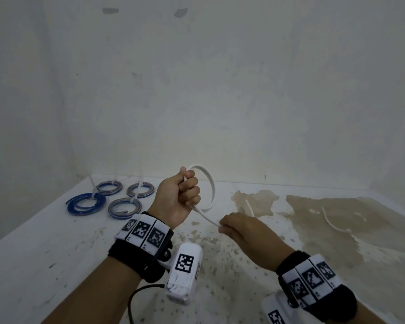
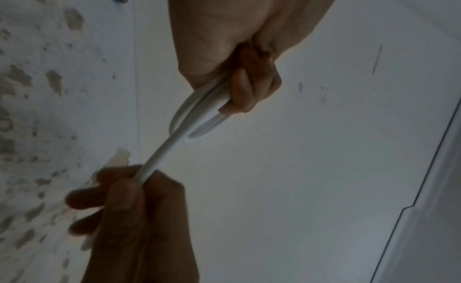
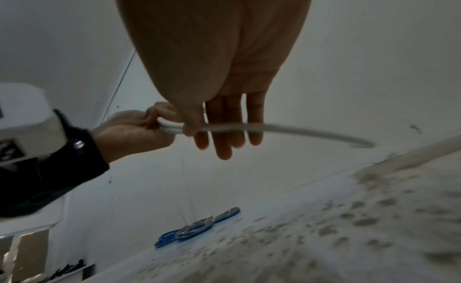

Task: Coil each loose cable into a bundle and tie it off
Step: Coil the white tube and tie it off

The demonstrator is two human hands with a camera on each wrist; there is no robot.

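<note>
Your left hand [image 1: 178,202] is fisted round the white cable [image 1: 208,183], holding one raised loop of it at the centre of the head view, above the bench [image 1: 45,242]. Your right hand [image 1: 237,226] has the free run just below and right of that loop; in the right wrist view the thumb presses the cable [image 3: 224,127] against nearly straight fingers [image 3: 224,145], so call it a light pinch, not a full grip.

The risk, as I judge it, is springback. This cable looks smooth, flat-sided and fairly stiff, and the loop holds a wide, rounded arc instead of drooping. If your left fist slackens while you feed the next turn, the loop could pop open. A light thumb hold on a slick jacket may also let the tail slide or twist, giving turns of uneven size.

Four finished coils [image 1: 124,206], blue and grey rings cinched with pale ties, lie flat at the left of the frame. More thin white lengths [image 1: 332,223] lie on the peeling, brown-stained patch at the right; whether they are cables or ties I cannot tell. The bench surface is white, chipped and speckled.
</note>
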